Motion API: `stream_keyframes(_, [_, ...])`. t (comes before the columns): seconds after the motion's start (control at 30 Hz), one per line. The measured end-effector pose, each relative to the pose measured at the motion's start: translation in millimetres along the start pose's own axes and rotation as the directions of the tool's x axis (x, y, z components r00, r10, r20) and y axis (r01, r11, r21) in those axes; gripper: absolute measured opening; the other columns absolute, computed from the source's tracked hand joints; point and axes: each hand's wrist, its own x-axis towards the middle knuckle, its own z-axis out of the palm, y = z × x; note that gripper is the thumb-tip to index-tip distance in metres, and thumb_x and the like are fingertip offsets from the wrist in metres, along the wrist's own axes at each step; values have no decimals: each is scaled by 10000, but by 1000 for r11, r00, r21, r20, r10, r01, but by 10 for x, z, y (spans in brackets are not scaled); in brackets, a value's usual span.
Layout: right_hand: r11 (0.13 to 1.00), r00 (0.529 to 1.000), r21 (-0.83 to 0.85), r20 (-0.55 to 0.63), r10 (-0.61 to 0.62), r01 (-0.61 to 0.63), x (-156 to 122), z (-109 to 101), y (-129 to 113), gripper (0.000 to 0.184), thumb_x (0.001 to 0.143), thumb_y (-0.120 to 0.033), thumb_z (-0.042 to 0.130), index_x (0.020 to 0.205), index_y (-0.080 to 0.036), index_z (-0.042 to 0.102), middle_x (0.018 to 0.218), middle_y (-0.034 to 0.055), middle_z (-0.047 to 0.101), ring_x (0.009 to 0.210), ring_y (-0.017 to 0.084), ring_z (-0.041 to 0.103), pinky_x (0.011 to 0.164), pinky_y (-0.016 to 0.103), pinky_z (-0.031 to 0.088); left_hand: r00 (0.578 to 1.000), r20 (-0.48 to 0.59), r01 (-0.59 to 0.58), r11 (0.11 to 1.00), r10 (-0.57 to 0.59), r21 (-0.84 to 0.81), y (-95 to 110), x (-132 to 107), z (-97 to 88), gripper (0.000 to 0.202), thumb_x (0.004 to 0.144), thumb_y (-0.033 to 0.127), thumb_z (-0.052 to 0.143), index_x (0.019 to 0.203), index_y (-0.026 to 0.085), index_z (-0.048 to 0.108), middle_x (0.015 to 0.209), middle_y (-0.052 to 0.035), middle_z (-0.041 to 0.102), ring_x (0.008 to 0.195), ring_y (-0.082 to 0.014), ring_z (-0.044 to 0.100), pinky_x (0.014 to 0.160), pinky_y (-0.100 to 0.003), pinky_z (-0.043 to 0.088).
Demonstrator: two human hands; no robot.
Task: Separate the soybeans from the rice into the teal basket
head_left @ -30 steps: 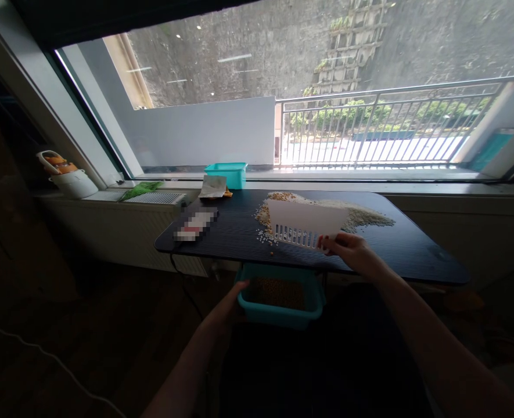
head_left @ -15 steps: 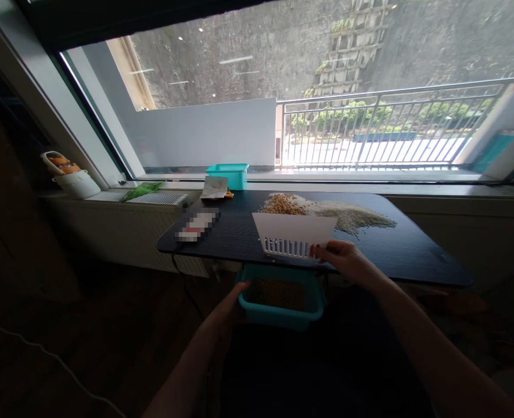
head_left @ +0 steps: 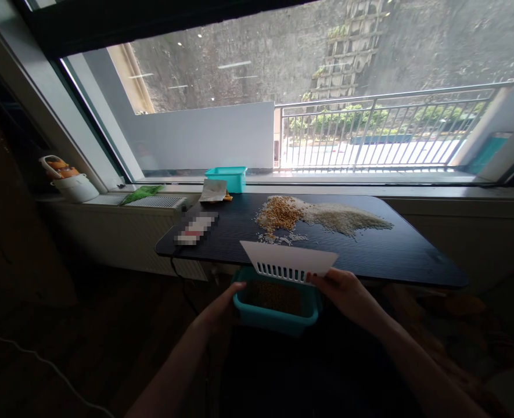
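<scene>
My left hand (head_left: 226, 302) is closed on the left rim of a turquoise plastic bin (head_left: 272, 316), which is held below the table's front edge. Yellow-brown kernels (head_left: 274, 296) lie inside it. Between thumb and fingers, my right hand (head_left: 341, 290) grips a white slotted scraper (head_left: 287, 258) by its right end. The scraper is tilted over the bin's back rim, its row of slots facing down toward me. On the dark table, a heap of orange-yellow kernels (head_left: 280, 213) touches a spread of white rice-like grains (head_left: 348, 217). Some loose pale grains lie just beyond the scraper.
A second turquoise bin (head_left: 228, 179) and a paper packet (head_left: 214, 190) stand at the table's back left. A blurred-out flat object (head_left: 196, 228) lies on the left of the black table (head_left: 413, 255). Left of that, a radiator (head_left: 121, 232) carries a white pot (head_left: 76, 187).
My right hand has drawn the scraper toward me and down, from the table surface to over the bin. More of the kernel heap and scattered grains now shows.
</scene>
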Motion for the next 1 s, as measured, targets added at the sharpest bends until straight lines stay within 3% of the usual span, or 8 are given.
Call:
stream_keyframes(0.23, [896,983,-433,-97,-158,101,-180,212,291,298,863,-397,477,883,-227,721,919,66,696,919,238,612,815,357,486,1000,-13,6,1000,-6,17,62,-102,8,513,693,564,641,983,141,655,834,-57,698,722,-182,642,702,-298,515])
stream_keyframes(0.4, [840,993,-534,-107,42,-93,-94,325,304,352,870,-387,420,974,-223,712,971,92,699,885,240,653,773,338,492,979,-151,-99,968,137,231,164,-124,41,508,644,541,708,895,101,683,816,-89,709,794,-229,654,718,-298,500])
stream_keyframes(0.53, [804,984,-569,-66,168,-175,-78,396,293,361,865,-346,428,1065,-206,693,958,95,724,940,264,659,811,355,485,949,-193,-167,916,249,364,253,-139,39,554,641,501,735,1015,99,665,975,-110,711,964,-270,637,799,-308,487])
stream_keyframes(0.7, [864,986,-481,-3,169,-150,-99,465,303,360,848,-304,447,1062,-179,707,1140,118,674,1102,278,598,937,376,444,937,-140,-241,880,321,408,290,-206,129,525,690,477,707,1062,111,649,1081,-119,690,1040,-288,618,883,-333,472])
stream_keyframes(0.8, [904,988,-402,-3,157,-145,-105,483,338,346,817,-295,487,1059,-194,713,1228,103,629,1146,282,570,976,392,424,918,-158,-236,820,365,521,302,-418,128,504,731,499,654,1068,124,652,1140,-118,666,1080,-297,594,951,-367,438])
stream_keyframes(0.9, [904,986,-400,-6,166,-154,-105,484,377,353,801,-282,501,1068,-183,710,1257,111,608,1153,289,565,986,405,418,804,-184,-284,637,566,717,484,-710,20,542,748,480,636,1193,174,602,1264,-96,592,1133,-275,555,965,-341,434])
stream_keyframes(0.93, [901,986,-407,-1,164,-150,-104,483,387,358,805,-281,494,1072,-175,707,1259,117,606,1159,289,560,992,405,413,742,-165,-297,539,650,788,611,-784,-31,531,787,477,585,1225,176,578,1273,-90,580,1135,-260,551,951,-327,446])
stream_keyframes(1.0, [898,987,-416,9,161,-142,-102,484,400,365,814,-283,478,1071,-162,706,1240,128,617,1167,288,554,1001,404,404,557,-100,-224,265,824,938,955,-843,-137,476,853,423,474,1233,150,563,1290,-90,549,1151,-236,529,962,-301,436])
